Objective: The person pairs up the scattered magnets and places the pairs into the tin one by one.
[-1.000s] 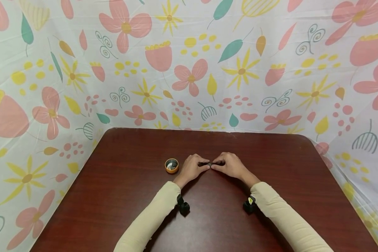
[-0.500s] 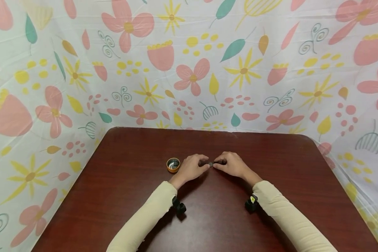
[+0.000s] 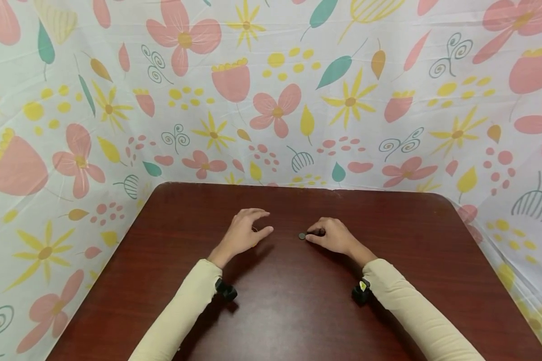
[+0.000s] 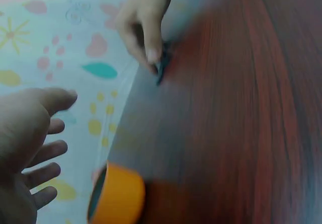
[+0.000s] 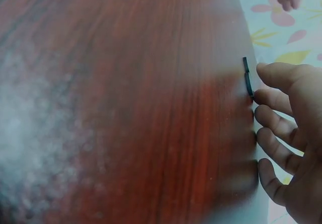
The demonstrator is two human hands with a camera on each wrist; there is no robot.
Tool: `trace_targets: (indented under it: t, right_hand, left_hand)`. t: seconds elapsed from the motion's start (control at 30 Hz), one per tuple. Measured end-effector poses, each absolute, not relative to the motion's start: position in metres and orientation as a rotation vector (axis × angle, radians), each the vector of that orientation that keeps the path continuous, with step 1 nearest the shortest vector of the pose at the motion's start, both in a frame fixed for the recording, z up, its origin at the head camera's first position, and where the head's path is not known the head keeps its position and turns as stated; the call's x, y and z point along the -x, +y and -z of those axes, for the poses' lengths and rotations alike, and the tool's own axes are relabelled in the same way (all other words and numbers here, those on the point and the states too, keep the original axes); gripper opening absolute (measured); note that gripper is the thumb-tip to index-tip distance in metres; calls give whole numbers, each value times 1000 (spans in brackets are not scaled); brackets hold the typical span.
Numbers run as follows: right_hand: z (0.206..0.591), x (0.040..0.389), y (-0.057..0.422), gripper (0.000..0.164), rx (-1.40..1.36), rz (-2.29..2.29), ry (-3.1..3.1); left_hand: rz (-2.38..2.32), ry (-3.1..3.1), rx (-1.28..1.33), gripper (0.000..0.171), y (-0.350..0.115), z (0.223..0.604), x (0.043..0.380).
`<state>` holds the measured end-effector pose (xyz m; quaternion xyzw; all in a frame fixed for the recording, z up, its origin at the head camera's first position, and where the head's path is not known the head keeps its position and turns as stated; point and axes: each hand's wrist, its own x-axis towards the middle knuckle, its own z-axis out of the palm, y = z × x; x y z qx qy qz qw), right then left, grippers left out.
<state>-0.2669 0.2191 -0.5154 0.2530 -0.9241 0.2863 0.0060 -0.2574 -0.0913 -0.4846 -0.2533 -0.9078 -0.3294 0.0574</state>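
Note:
A small dark flat disc (image 3: 301,236) lies on the table, just left of the right hand's fingertips. Seen edge-on in the right wrist view, thin dark pieces (image 5: 248,84) lie end to end by the index fingertip; touching or just apart, I cannot tell. The right hand (image 3: 336,236) rests with bent fingers, thumb and index apart. Its palm side is hidden in the head view. The left hand (image 3: 241,231) is raised with fingers spread and holds nothing. Beside it is a small round orange tin (image 4: 123,196), almost wholly hidden behind that hand in the head view.
The dark red-brown wooden table (image 3: 293,301) reaches to a flower-patterned cloth (image 3: 271,100) at the back and sides. Black wrist cameras sit on both sleeves (image 3: 180,306).
The left hand has drawn away from the disc to the left, over toward the tin, with its fingers spreading. The right hand stays nearly still beside the disc, which now lies in plain sight.

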Motion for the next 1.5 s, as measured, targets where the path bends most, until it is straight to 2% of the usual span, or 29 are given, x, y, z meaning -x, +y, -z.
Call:
trace_targets:
  t: [0.3,0.47,0.6,0.97,1.5]
  right_hand:
    - [518,269,218,25,-803,-911,-2897]
    - [517,270,214,30,-805,-878,-2904]
    - [517,271,211,32,-830,-861,-2894]
    - [519,271,205,26,-845,-833,-2869]
    - [520,273,208,14,-897,-817,-2832]
  left_hand:
    - [1120,-2877,659,89,-133,502,256]
    - [1201,-2897,661,99,-145,512,254]
    - [1231,-2900,676,97,-150,520,252]
    - [1259,-2864,683,76,-153,530,252]
    - [1313,-2873,662,72,-154,532,252]
